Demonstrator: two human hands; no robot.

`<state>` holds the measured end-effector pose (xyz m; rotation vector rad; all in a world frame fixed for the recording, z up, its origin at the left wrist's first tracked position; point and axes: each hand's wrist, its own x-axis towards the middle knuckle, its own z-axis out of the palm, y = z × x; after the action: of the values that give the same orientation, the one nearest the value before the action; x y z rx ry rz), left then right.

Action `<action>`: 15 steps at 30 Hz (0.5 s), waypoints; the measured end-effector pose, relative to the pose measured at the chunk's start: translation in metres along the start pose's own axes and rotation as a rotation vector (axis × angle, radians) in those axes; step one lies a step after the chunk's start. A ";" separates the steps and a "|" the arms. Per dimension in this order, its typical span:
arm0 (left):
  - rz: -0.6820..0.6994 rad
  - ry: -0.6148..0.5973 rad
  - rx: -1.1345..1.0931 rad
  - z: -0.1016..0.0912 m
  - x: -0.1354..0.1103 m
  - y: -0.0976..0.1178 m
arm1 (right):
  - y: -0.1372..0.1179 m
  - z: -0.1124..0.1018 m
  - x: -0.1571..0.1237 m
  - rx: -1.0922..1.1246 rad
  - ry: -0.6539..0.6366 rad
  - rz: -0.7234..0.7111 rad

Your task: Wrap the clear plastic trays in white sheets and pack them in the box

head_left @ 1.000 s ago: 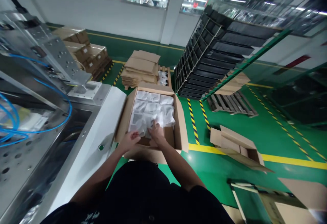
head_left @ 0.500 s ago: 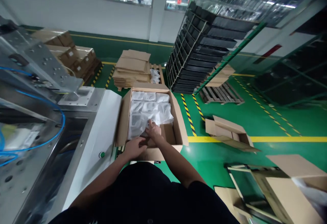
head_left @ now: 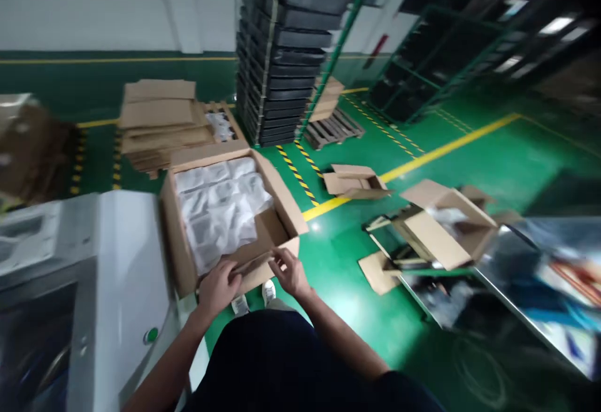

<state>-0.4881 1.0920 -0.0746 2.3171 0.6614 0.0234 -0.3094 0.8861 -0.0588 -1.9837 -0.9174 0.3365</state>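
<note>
cardboard carton with its flaps spread open, seen from above and slightly tilted, sits just beside a white machine panel with a green button. what it rests on is hidden. white packets in crinkled clear wrapping lie packed side by side across the far and left part of the carton, while a patch of bare cardboard shows in the near right corner, where no packets lie. the left hand is curled closed over one end of a narrow cardboard strip along the carton's near wall. the right hand is half open, its fingertips at the strip's other end; whether they grip it is hard to tell. past the carton stand a pile of flattened cardboard sheets, a tall stack of black trays and a wooden pallet. a small open carton and a larger open carton lie on the green floor, which is marked by a yellow line.
</note>
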 end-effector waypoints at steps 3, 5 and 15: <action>0.091 0.040 -0.113 0.002 0.007 0.004 | 0.025 -0.020 -0.068 -0.011 0.096 0.271; 0.223 0.082 -0.131 0.008 0.018 0.020 | 0.047 -0.028 -0.103 -0.064 0.127 0.520; 0.384 -0.665 -0.253 0.185 0.083 0.167 | 0.160 -0.117 -0.258 0.111 0.593 1.174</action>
<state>-0.3031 0.9102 -0.1181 1.9946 -0.1174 -0.4400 -0.3475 0.5771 -0.1540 -2.1270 0.6876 0.3756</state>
